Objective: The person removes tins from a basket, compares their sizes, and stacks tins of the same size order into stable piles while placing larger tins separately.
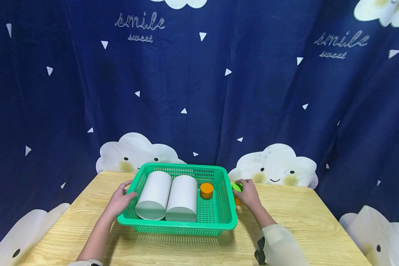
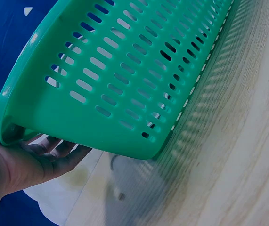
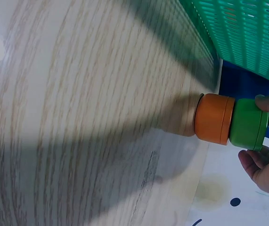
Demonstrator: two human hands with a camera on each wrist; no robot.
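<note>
A green perforated plastic basket (image 1: 183, 224) stands on the table; my left hand (image 1: 120, 201) grips its left rim. In the left wrist view, the fingers (image 2: 63, 162) of that hand reach beneath the rim. Two white cylinders (image 1: 155, 190) lie side by side in the basket, and a small orange round container (image 1: 206, 190) is to their right. Outside the basket's right wall, my right hand (image 1: 249, 193) pinches a small green round container (image 3: 248, 123) between thumb and fingers. It sits on top of another orange round container (image 3: 213, 118), which rests on the table.
The light wooden table (image 1: 292, 225) extends to both sides of the basket. Behind it hangs a dark blue curtain (image 1: 199, 92) with white clouds and triangles, close to the table's back edge.
</note>
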